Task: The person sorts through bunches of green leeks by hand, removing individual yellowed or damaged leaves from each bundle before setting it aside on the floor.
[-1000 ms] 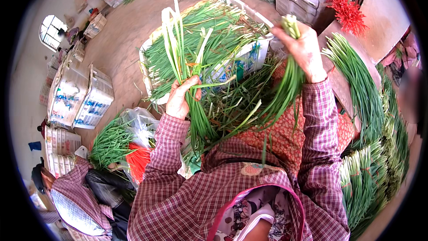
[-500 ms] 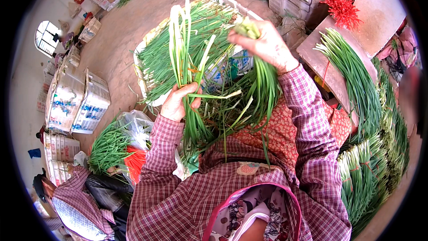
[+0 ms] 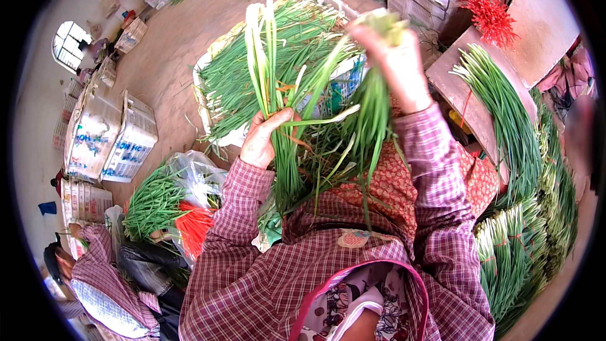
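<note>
My left hand [image 3: 265, 136] is closed around a loose bunch of garlic chives [image 3: 260, 57], pale stems up and green leaves hanging below the fist. A few brown, withered leaves stick out beside the thumb. Blurred by motion, my right hand [image 3: 401, 69] grips a second bunch of garlic chives [image 3: 371, 113] by its pale ends, the leaves dangling toward my lap. One pale green stalk [image 3: 329, 71] slants between the two hands. Under them, across my red patterned apron [image 3: 388, 183], lie loose leaves and trimmings.
Beyond my hands stands a white crate [image 3: 201, 98] heaped with chives. At right, a board [image 3: 442, 69] carries a tied bundle [image 3: 499, 101] and red ties [image 3: 489, 16]; more bundles [image 3: 514, 246] lie below. White boxes [image 3: 129, 139] stand left; a co-worker [image 3: 110, 278] sits at lower left.
My right hand has moved a little to the right with its bunch, and a stalk now stretches from the left bunch toward it. The left hand keeps its hold.
</note>
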`<state>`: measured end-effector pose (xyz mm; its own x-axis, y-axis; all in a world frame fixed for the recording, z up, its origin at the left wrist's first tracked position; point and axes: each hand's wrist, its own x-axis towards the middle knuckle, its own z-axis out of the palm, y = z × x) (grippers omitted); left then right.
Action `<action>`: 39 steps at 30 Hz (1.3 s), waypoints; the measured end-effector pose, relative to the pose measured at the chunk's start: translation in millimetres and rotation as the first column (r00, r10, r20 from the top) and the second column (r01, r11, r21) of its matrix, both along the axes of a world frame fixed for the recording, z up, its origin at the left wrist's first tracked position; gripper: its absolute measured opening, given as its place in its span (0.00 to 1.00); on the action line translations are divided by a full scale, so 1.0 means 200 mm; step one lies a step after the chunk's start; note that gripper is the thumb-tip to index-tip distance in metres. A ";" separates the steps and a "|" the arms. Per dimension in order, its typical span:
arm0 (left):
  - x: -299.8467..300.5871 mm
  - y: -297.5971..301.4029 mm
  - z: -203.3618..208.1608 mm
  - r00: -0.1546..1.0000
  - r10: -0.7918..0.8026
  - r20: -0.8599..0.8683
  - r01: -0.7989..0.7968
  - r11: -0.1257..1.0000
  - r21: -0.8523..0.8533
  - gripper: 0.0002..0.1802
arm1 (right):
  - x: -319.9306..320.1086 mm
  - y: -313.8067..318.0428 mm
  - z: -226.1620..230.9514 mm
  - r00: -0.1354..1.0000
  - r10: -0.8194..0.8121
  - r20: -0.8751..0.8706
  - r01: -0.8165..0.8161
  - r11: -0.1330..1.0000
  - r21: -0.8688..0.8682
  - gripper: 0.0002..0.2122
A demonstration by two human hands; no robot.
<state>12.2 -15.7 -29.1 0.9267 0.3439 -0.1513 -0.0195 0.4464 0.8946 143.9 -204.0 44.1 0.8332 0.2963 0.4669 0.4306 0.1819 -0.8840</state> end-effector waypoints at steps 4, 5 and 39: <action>-0.02 0.20 -0.14 1.000 -0.025 0.010 0.025 0.998 -0.052 0.12 | 0.16 -0.31 0.10 0.907 -0.417 -0.048 0.420 0.903 0.087 0.14; -0.03 0.21 -0.11 0.999 0.016 -0.028 -0.016 1.000 0.008 0.13 | 0.19 -0.42 0.13 0.837 -0.546 -0.030 0.547 0.836 0.040 0.16; 0.07 -0.04 -0.06 0.989 -0.063 0.136 0.030 0.972 0.232 0.13 | -0.06 -0.02 0.15 0.995 0.086 0.051 -0.072 0.971 -0.227 0.10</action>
